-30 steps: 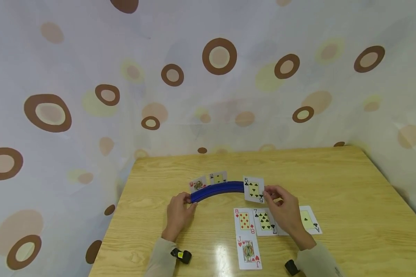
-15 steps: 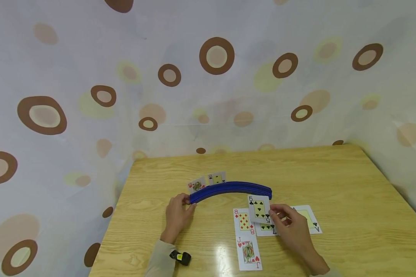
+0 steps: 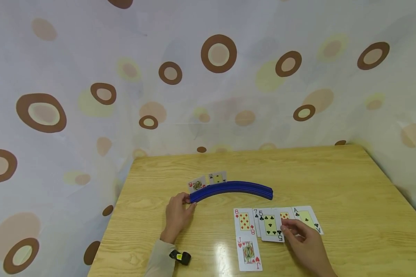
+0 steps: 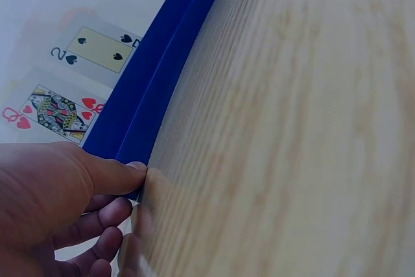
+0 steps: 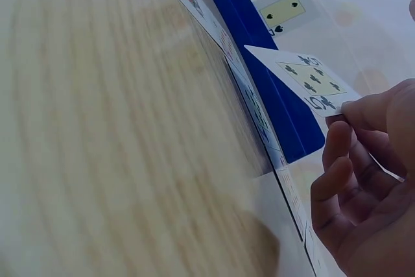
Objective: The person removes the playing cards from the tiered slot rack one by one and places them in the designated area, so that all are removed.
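My right hand (image 3: pixel 306 242) pinches the five of clubs (image 3: pixel 270 227) by its right-hand edge, thumb on top and fingertips beneath, as the right wrist view shows (image 5: pixel 311 81). The card sits just in front of that hand, over the row of face-up cards on the wooden table (image 3: pixel 350 184), partly covering the seven of clubs (image 3: pixel 255 215). I judge it not yet fully flat: in the wrist view the gripped edge stands clear of the surface.

Handling, as a judgement: the card is very light, thin and flexible, with a smooth face that will slide on the glossy tabletop and on neighbouring cards. Take hold at one edge or corner with a light pinch; a hard grip will bend or crease it.

To the left of the five lies the eight of diamonds (image 3: pixel 244 222); nearer to me, the jack of hearts (image 3: pixel 248 252). To its right, partly behind my fingers, lie a card I cannot identify and the ace of clubs (image 3: pixel 308 218).

Beyond the row stands the blue curved card holder (image 3: pixel 232 189). My left hand (image 3: pixel 176 217) grips its left end, thumb along the front face (image 4: pixel 110 173). Two cards stand in it above that hand: the queen of hearts (image 4: pixel 55 111) and the two of spades (image 4: pixel 97 47).
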### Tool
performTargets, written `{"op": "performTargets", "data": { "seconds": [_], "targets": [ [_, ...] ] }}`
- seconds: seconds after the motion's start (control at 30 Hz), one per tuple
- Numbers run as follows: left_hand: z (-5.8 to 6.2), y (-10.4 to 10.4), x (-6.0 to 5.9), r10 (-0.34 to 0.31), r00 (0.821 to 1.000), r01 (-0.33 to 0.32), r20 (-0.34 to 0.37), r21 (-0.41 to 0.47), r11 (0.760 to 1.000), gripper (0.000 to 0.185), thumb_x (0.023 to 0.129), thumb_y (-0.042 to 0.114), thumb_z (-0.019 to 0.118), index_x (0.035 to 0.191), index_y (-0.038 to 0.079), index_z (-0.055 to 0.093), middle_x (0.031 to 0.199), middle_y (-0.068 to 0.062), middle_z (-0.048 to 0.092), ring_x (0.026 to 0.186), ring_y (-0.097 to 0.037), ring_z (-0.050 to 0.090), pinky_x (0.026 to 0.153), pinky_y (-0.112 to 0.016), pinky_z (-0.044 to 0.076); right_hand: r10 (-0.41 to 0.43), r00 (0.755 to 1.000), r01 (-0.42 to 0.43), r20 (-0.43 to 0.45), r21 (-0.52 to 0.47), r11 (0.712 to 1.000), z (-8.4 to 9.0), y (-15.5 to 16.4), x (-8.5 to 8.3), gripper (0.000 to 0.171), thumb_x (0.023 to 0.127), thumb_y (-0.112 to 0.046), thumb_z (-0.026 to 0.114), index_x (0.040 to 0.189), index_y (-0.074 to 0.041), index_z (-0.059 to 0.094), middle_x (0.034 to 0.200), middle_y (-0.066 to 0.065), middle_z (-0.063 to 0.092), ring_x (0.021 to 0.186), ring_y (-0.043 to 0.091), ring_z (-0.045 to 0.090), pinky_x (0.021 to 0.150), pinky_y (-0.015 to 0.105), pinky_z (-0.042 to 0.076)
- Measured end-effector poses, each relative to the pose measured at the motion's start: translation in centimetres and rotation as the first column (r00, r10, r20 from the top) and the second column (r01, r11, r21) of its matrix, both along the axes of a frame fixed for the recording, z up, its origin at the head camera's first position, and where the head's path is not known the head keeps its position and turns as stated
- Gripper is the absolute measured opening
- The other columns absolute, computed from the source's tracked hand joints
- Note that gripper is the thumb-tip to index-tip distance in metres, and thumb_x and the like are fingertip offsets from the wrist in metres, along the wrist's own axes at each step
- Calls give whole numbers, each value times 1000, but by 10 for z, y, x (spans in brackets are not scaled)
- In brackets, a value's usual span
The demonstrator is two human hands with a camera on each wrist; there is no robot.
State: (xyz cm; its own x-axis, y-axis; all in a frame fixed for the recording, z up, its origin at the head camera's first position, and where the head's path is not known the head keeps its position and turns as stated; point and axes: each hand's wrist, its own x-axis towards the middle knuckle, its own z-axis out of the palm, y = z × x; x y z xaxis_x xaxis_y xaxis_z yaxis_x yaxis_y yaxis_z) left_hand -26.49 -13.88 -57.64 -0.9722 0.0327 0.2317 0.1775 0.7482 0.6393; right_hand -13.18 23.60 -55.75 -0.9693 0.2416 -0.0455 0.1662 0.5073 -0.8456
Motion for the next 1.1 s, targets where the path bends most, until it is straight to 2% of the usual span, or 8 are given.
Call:
{"op": "performTargets", "data": {
  "seconds": [0.13,0.27,0.53,0.8,1.1],
  "targets": [
    [0,0,0,1,1000,-1,6,-4,1000,24,89,14,89,106,2,76,91,-6,77,93,-28,72,86,-49,55,-15,993,18,113,-26,1000,1,1,4,29,106,-24,74,128,-6,77,109,5,81,88,-3,65,78,20,55],
    [0,0,0,1,1000,-1,0,-10,1000,24,89,13,89,106,2,76,91,-6,77,92,-28,72,86,-50,56,-20,984,30,176,-55,998,1,1,7,31,105,-24,74,131,-6,76,111,5,81,89,0,66,78,20,55],
    [-3,-1,0,3,1000,-3,5,-10,1000,23,89,14,89,104,2,76,90,-5,76,92,-27,71,85,-48,55,6,973,23,229,-125,992,-5,1,13,30,103,-17,76,129,-2,75,109,6,81,87,4,72,79,20,58],
    [-1,0,1,-1,1000,1,7,-4,1000,22,90,14,88,104,3,76,90,-5,76,91,-25,69,84,-44,52,11,969,17,248,-110,994,-9,4,17,28,103,-15,75,129,-3,75,111,6,82,86,5,73,78,21,57],
    [0,1,-1,6,999,-6,32,5,1000,22,92,15,87,106,3,76,92,-5,75,93,-24,67,86,-42,50,54,964,-27,261,-104,994,-4,5,21,32,104,-17,75,133,-3,73,105,4,80,77,10,69,70,24,55]
  ]
}}
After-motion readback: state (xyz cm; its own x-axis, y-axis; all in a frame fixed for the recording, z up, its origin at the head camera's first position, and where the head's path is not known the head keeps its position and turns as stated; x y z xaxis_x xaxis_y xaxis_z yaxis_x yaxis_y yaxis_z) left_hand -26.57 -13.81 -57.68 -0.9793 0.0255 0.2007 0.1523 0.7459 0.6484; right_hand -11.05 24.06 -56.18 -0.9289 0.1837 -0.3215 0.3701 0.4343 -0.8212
